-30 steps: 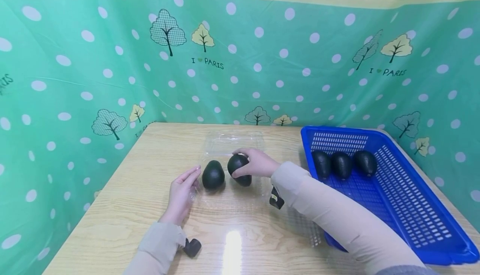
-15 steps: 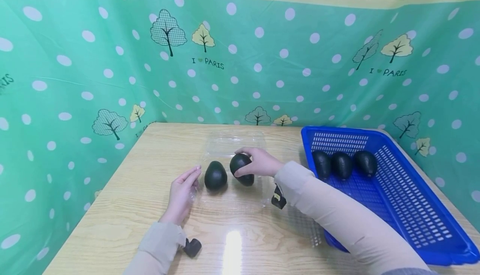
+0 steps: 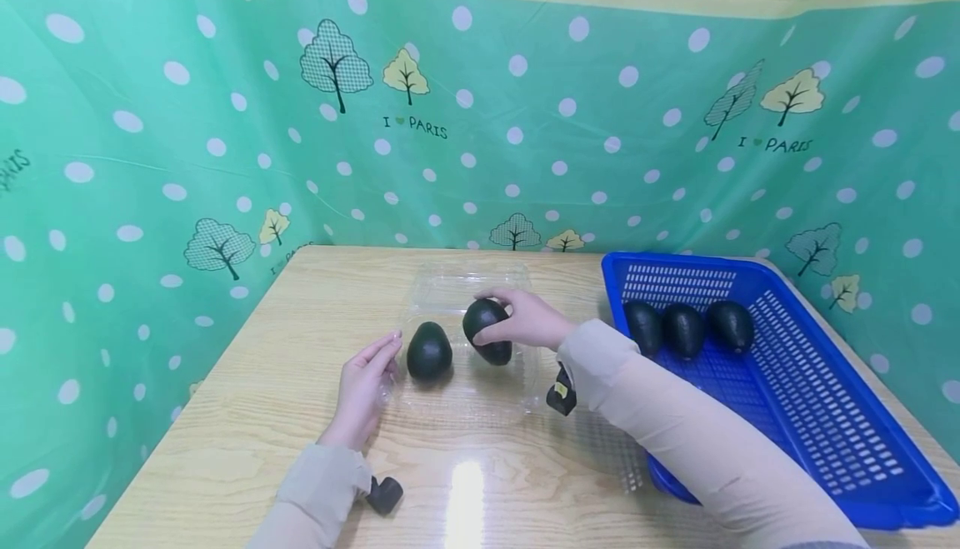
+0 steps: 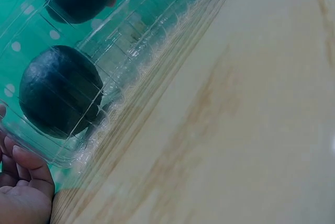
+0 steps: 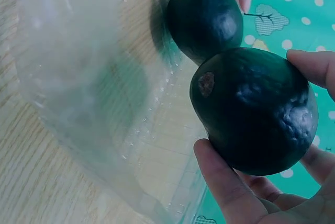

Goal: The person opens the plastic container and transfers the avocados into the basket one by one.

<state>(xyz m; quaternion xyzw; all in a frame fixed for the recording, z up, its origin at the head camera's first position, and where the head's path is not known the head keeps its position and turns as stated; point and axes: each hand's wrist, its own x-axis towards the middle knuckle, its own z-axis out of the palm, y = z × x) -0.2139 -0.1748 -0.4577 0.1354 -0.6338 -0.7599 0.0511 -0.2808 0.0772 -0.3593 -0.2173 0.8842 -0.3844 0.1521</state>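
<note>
A dark avocado (image 3: 430,353) rests in the left part of a clear plastic clamshell container (image 3: 465,403), whose lid is folded back. My right hand (image 3: 525,320) grips a second avocado (image 3: 490,316) over the container's right part. In the right wrist view, fingers and thumb spread around this avocado (image 5: 256,111), and its stem scar shows. At the container's left side, my left hand (image 3: 365,386) pinches the edge between thumb and fingers. The left wrist view has that hand (image 4: 23,182) at the container's corner, beside the resting avocado (image 4: 62,90).
On the right stands a blue slotted basket (image 3: 847,449) with three avocados (image 3: 683,331) near its back left. The right forearm reaches across its front left side. A green dotted curtain (image 3: 517,166) hangs behind the wooden table (image 3: 300,349).
My right hand has shifted slightly right and up with its avocado. The resting avocado has moved a little to the right. My left hand stays at the container's edge.
</note>
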